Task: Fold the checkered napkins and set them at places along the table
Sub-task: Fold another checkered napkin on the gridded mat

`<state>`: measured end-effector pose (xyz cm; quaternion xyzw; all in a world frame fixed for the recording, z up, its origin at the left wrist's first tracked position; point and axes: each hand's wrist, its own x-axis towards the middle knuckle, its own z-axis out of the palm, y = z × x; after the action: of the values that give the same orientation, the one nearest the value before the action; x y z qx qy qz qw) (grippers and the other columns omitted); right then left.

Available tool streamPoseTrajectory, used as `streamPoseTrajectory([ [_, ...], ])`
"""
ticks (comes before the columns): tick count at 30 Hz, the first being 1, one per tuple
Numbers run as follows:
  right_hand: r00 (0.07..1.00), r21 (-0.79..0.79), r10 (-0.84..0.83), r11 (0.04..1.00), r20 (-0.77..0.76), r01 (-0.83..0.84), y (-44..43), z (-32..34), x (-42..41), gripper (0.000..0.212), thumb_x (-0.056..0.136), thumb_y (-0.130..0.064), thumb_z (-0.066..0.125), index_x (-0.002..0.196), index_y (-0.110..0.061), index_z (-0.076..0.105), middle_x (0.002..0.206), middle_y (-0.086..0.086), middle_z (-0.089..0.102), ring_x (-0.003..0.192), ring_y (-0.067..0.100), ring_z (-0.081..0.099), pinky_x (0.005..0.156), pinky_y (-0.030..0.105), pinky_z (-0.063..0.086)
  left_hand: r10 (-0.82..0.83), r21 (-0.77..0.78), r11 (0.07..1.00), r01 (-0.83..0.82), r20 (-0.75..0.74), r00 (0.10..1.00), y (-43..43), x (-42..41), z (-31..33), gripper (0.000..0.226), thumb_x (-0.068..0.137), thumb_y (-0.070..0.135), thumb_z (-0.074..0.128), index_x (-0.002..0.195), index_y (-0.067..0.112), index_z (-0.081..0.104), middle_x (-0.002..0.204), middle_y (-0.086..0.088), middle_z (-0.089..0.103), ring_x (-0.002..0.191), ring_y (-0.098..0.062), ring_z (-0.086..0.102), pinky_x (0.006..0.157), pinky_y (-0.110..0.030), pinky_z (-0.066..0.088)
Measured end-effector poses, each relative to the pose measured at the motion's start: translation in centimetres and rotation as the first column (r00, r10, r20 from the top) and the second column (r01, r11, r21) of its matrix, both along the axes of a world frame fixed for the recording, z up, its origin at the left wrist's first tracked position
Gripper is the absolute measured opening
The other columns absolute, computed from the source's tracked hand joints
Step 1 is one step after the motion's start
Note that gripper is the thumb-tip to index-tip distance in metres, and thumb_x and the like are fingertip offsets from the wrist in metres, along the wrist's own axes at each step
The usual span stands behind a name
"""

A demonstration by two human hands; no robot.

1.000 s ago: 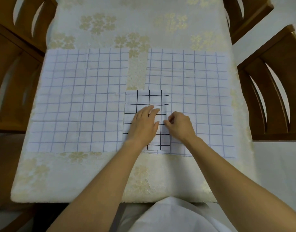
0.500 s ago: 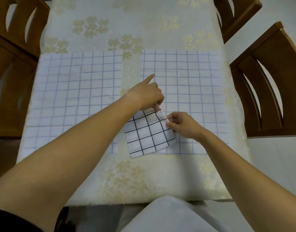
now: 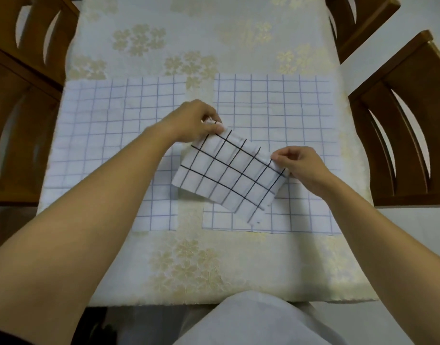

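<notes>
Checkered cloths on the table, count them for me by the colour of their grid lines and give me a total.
Blue-lined: 2, the left cloth and the right cloth, both lying flat.
Black-lined: 1, the black-lined napkin, folded, pinched at its corners by the left hand and the right hand.
Total: 3

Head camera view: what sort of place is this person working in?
Probably a home dining room: a long floral tablecloth, wooden chairs along both sides, and a black-checked napkin held over blue-checked cloths spread out like placemats.
</notes>
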<state>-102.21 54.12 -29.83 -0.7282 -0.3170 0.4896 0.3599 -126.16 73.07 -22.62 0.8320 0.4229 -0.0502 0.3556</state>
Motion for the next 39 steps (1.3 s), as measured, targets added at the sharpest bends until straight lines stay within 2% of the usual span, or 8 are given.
streamPoseTrajectory([
  [5, 0.984, 0.044, -0.173, 0.984, 0.038, 0.171, 2.1, -0.7, 1.3, 0.021, 0.088, -0.018, 0.077, 0.108, -0.016, 0.073, 0.087, 0.003, 0.071, 0.069, 0.003, 0.066, 0.062, 0.018, 0.049, 0.449, -0.377, 0.840, -0.390, 0.082, 0.890, -1.1, -2.2, -4.3, 0.012, 0.099, 0.024, 0.066, 0.102, 0.014, 0.072, 0.108, -0.010, 0.070, 0.083, -0.018, 0.069, 0.066, -0.026, 0.062],
  [11, 0.982, 0.065, -0.129, 0.990, 0.136, 0.121, 2.6, -1.4, 1.1, 0.013, 0.087, -0.017, 0.077, 0.099, -0.020, 0.073, 0.086, -0.001, 0.070, 0.079, 0.010, 0.066, 0.052, 0.020, 0.047, 0.629, -0.347, 0.755, -0.557, 0.141, 0.765, -2.8, -3.3, -7.4, 0.007, 0.097, 0.023, 0.069, 0.100, 0.018, 0.072, 0.087, -0.004, 0.070, 0.082, -0.021, 0.070, 0.071, -0.029, 0.062],
  [15, 0.937, 0.060, -0.116, 0.993, 0.328, 0.102, 3.1, -1.9, 0.5, 0.023, 0.091, -0.016, 0.071, 0.114, -0.017, 0.070, 0.102, -0.003, 0.069, 0.080, 0.005, 0.062, 0.069, 0.025, 0.053, 0.586, -0.105, 0.810, -0.577, 0.152, 0.796, -3.9, -3.2, -8.5, 0.021, 0.099, 0.028, 0.066, 0.116, 0.016, 0.069, 0.108, -0.001, 0.069, 0.097, -0.018, 0.066, 0.083, -0.030, 0.057],
  [18, 0.756, 0.201, -0.111, 0.979, 0.645, -0.027, 2.7, -2.3, -1.1, 0.042, 0.098, -0.017, 0.062, 0.138, -0.010, 0.055, 0.137, 0.008, 0.054, 0.119, 0.020, 0.054, 0.105, 0.026, 0.040, 0.484, 0.289, 0.794, -0.535, 0.234, 0.843, -6.2, -2.6, -8.7, 0.034, 0.100, 0.027, 0.060, 0.133, 0.018, 0.057, 0.132, -0.003, 0.059, 0.120, -0.023, 0.051, 0.102, -0.038, 0.045],
  [21, 0.627, 0.231, -0.021, 0.939, 0.779, -0.255, 1.8, -3.3, -5.2, 0.045, 0.103, -0.014, 0.050, 0.146, -0.003, 0.046, 0.151, 0.019, 0.045, 0.140, 0.035, 0.040, 0.119, 0.042, 0.031, 0.273, 0.440, 0.823, -0.360, 0.249, 0.929, -9.9, -0.5, -9.7, 0.041, 0.103, 0.020, 0.051, 0.143, 0.010, 0.050, 0.145, -0.009, 0.053, 0.136, -0.028, 0.044, 0.117, -0.043, 0.034],
  [28, 0.594, -0.011, 0.319, 0.886, 0.738, -0.463, 0.8, -6.6, -10.5, 0.053, 0.107, -0.025, 0.027, 0.156, -0.004, 0.029, 0.163, 0.016, 0.028, 0.154, 0.029, 0.017, 0.127, 0.043, 0.011, 0.095, 0.412, 0.911, -0.006, -0.194, 0.976, -13.9, 1.9, -14.5, 0.064, 0.107, 0.032, 0.020, 0.162, 0.014, -0.008, 0.170, -0.003, -0.014, 0.156, -0.024, -0.016, 0.127, -0.045, -0.002],
  [35, 0.433, -0.226, 0.396, 0.891, 0.810, -0.393, 0.2, -7.2, -4.9, 0.066, 0.107, -0.049, 0.011, 0.161, -0.012, 0.001, 0.169, 0.005, -0.005, 0.155, 0.026, -0.010, 0.126, 0.044, -0.003, 0.124, 0.407, 0.913, -0.036, -0.192, 0.973, -13.9, 1.7, -14.5, 0.067, 0.105, 0.052, 0.013, 0.163, 0.022, -0.005, 0.170, 0.000, -0.012, 0.155, -0.025, -0.018, 0.127, -0.049, -0.003],
  [39, 0.470, -0.159, 0.304, 0.933, 0.829, -0.323, 1.6, -6.4, -2.4, 0.060, 0.106, -0.045, 0.033, 0.152, -0.007, 0.037, 0.161, 0.016, 0.030, 0.150, 0.040, 0.022, 0.124, 0.048, 0.015, 0.112, 0.357, 0.933, -0.041, -0.181, 0.977, -13.4, 1.6, -13.5, 0.069, 0.105, 0.058, 0.014, 0.163, 0.025, -0.001, 0.171, 0.001, -0.007, 0.157, -0.025, -0.010, 0.127, -0.046, -0.001],
])
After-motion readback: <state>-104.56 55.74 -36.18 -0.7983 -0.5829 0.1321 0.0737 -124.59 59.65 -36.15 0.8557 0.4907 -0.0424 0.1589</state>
